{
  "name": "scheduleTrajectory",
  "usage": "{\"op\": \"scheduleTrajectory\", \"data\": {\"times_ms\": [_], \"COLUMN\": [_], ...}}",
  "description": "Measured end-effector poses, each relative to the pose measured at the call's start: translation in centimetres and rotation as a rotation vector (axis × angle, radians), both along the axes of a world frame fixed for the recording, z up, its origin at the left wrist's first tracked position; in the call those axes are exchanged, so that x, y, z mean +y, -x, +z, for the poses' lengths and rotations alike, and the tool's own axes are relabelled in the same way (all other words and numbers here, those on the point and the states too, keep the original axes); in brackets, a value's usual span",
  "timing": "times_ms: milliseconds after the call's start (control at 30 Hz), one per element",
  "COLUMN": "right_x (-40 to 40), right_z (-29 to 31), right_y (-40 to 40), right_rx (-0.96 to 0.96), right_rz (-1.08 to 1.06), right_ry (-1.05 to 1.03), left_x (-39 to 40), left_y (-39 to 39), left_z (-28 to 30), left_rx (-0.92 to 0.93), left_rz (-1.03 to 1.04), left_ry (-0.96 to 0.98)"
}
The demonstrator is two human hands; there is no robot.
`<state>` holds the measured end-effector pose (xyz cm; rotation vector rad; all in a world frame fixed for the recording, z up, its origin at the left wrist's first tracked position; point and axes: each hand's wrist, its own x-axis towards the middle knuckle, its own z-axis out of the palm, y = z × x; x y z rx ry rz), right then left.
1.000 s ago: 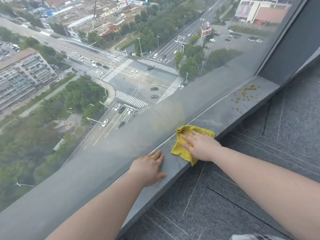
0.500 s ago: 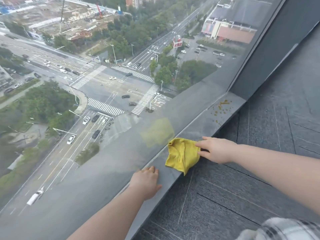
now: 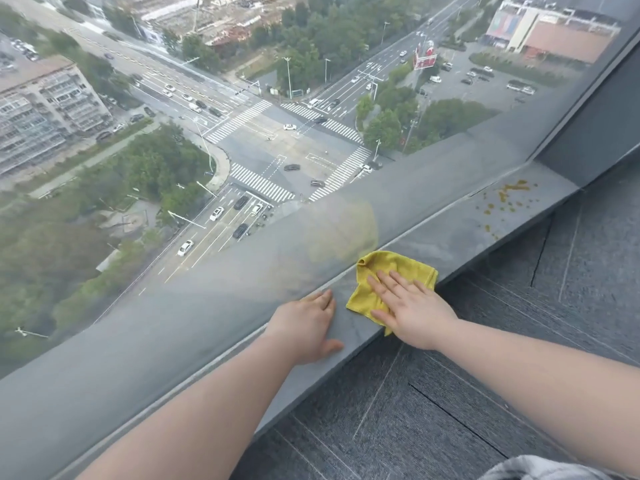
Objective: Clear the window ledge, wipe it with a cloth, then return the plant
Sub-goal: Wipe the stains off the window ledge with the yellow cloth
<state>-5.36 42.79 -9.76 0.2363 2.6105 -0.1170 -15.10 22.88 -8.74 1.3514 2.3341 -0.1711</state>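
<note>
A yellow cloth (image 3: pixel 401 268) lies crumpled on the narrow grey window ledge (image 3: pixel 460 237), which runs diagonally under the glass. My right hand (image 3: pixel 408 306) lies flat on the cloth with fingers spread, pressing it onto the ledge. My left hand (image 3: pixel 308 327) rests palm down on the bare ledge just left of the cloth, holding nothing. Yellow-brown specks (image 3: pixel 509 199) dot the ledge further right, near the corner. No plant is in view.
The large window pane (image 3: pixel 207 202) rises directly behind the ledge, showing a street crossing far below. A dark window frame post (image 3: pixel 595 129) closes the ledge at the right. Dark grey carpet tiles (image 3: pixel 485 375) cover the floor on my side.
My right hand held the cloth by its edge at the ledge's rim half a second ago; it now lies flat on top of it. The left hand stays planted.
</note>
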Motion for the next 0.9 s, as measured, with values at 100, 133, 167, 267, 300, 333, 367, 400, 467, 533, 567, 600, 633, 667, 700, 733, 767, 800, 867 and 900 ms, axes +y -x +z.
{"op": "scheduleTrajectory", "data": {"times_ms": [100,133,167,267,300,333,367,400,467,533,567,600,633,667,700,733,767,800,867,900], "right_x": [3.7,4.8,5.5,4.2,2.9,1.6,0.6,-0.3,-0.3,1.1,1.9,2.8,3.9,5.2,6.6,7.9,9.1,10.1,11.5,12.0], "right_z": [-0.1,0.1,0.1,0.0,-0.1,-0.2,-0.3,-0.3,-0.2,-0.3,-0.3,-0.4,-0.4,-0.4,-0.3,0.0,0.2,0.4,0.4,0.4], "right_y": [0.9,1.3,1.7,1.8,1.4,0.9,0.2,-0.2,-0.5,-0.2,0.1,0.4,0.6,0.9,1.1,1.2,1.3,1.3,1.3,1.4], "right_rx": [0.019,0.008,-0.003,0.005,0.012,0.023,0.036,0.049,0.055,0.066,0.073,0.081,0.089,0.092,0.086,0.077,0.075,0.076,0.082,0.089], "right_rz": [-0.122,-0.177,-0.211,-0.168,-0.102,-0.018,0.056,0.117,0.175,0.166,0.143,0.116,0.076,0.028,-0.022,-0.068,-0.102,-0.121,-0.133,-0.138], "right_ry": [-0.06,-0.08,-0.094,-0.036,0.003,0.036,0.074,0.107,0.125,0.124,0.118,0.106,0.094,0.076,0.053,0.034,0.023,0.018,0.035,0.048], "left_x": [0.3,0.3,0.3,0.3,0.3,0.3,0.4,0.3,0.3,0.6,0.7,0.9,1.2,1.6,2.2,2.9,3.7,4.6,7.0,8.4], "left_y": [-0.1,-0.2,-0.2,-0.4,-0.6,-0.6,-0.7,-0.8,-0.8,-0.7,-0.7,-0.6,-0.5,-0.4,-0.3,-0.2,-0.1,0.0,0.4,0.6], "left_z": [0.6,0.7,0.7,1.0,1.2,1.3,1.4,1.5,1.7,1.9,2.0,2.2,2.4,2.6,3.0,3.4,3.9,4.3,4.5,4.3], "left_rx": [0.014,0.017,0.021,0.026,0.023,0.024,0.028,0.028,0.037,0.051,0.054,0.06,0.071,0.086,0.101,0.112,0.114,0.113,0.108,0.105], "left_rz": [-0.002,-0.005,-0.008,-0.008,-0.006,-0.005,-0.008,-0.011,-0.02,-0.043,-0.051,-0.057,-0.066,-0.076,-0.083,-0.085,-0.08,-0.07,-0.041,-0.028], "left_ry": [0.019,0.025,0.032,0.063,0.07,0.077,0.084,0.089,0.11,0.148,0.173,0.202,0.234,0.263,0.286,0.302,0.312,0.306,0.245,0.205]}}
